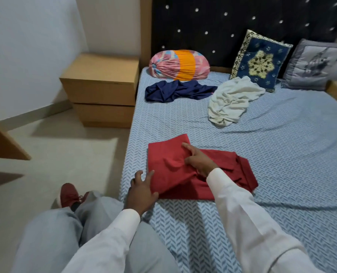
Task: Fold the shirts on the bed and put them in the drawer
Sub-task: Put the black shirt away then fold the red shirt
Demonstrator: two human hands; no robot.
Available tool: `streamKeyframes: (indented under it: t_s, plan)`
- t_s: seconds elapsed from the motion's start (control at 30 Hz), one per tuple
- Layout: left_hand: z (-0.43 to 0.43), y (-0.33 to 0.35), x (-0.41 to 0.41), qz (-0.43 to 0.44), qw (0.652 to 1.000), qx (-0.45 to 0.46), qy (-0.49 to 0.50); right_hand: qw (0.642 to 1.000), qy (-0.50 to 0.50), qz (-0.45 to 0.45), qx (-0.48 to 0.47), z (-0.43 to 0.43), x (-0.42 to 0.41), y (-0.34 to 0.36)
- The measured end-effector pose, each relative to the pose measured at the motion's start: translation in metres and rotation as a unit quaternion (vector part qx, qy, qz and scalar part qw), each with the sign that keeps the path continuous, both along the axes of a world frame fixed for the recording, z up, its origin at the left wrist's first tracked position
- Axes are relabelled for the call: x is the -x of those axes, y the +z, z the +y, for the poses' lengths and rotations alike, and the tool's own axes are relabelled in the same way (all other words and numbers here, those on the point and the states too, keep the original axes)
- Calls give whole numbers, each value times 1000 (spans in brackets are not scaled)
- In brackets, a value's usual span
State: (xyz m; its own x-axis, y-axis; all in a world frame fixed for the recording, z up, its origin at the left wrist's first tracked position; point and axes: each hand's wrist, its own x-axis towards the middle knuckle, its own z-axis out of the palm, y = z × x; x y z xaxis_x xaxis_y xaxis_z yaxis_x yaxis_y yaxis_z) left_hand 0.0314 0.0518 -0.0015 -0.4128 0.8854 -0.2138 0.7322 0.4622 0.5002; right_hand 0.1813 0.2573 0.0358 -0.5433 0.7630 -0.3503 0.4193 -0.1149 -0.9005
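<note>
A red shirt (173, 174), partly folded, lies on the blue patterned bed (272, 154) near its left edge. My right hand (198, 160) presses flat on the middle of the shirt, index finger stretched forward. My left hand (142, 191) rests with spread fingers against the shirt's near-left edge; its thumb is hidden by the fabric. A crumpled navy shirt (175, 90) and a crumpled white shirt (230, 99) lie further up the bed. A wooden bedside cabinet (100, 89) with two drawers, both closed, stands left of the bed.
At the headboard lie a pink and orange bolster (179, 65), a blue embroidered cushion (260, 61) and a grey cushion (313, 65). My knees and a red shoe (68, 195) are by the bed's side. Wooden furniture (2, 142) juts in at the left.
</note>
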Motion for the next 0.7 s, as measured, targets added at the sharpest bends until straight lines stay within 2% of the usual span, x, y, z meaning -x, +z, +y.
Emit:
streamKeyframes:
  t_s: [0.17,0.33,0.7]
  plan:
    - [21,-11,-33,134,984,64,-99,998,-50,-38,-15,30,-76,-2]
    - [30,-24,-47,178,973,7,-149,992,-82,-88,-36,56,-138,-7]
    - [37,-27,-65,133,970,-73,-188,977,-158,-141,-25,70,-179,-17]
